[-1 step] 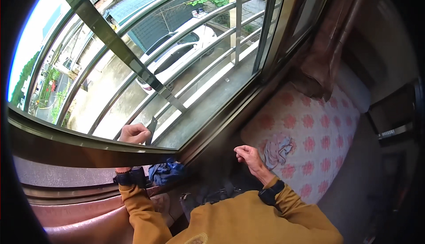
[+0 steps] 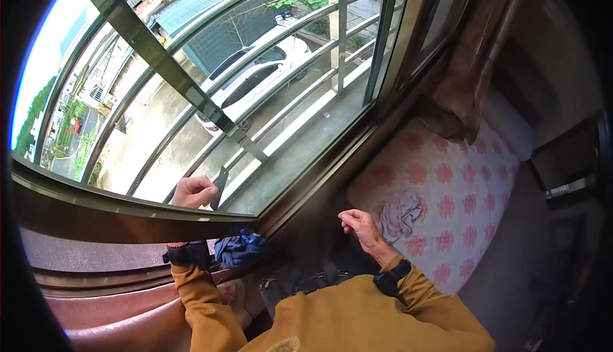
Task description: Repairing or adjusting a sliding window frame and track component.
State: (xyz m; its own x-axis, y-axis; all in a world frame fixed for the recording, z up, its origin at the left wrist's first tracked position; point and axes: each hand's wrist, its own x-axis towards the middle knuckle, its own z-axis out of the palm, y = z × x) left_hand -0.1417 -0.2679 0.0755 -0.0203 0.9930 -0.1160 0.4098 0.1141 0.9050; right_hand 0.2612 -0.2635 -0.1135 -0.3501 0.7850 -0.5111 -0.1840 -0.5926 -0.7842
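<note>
My left hand is on the far side of the brown window frame, its forearm passing behind the lower rail. Its fingers are closed in a pinch on a dark flat piece, narrow and pointed at the top; its exact kind I cannot make out. My right hand hovers in front of the bed with its fingers curled in and nothing visible in them. Just below the rail, near my left wrist, lies a crumpled blue cloth.
Metal railing bars run outside the window, with a white car beyond. On the right is a bed with a pink-patterned cover and a crumpled light cloth. A brown curtain hangs at the upper right.
The dark flat piece and my left hand have shifted very slightly. My right hand stays where it was.
</note>
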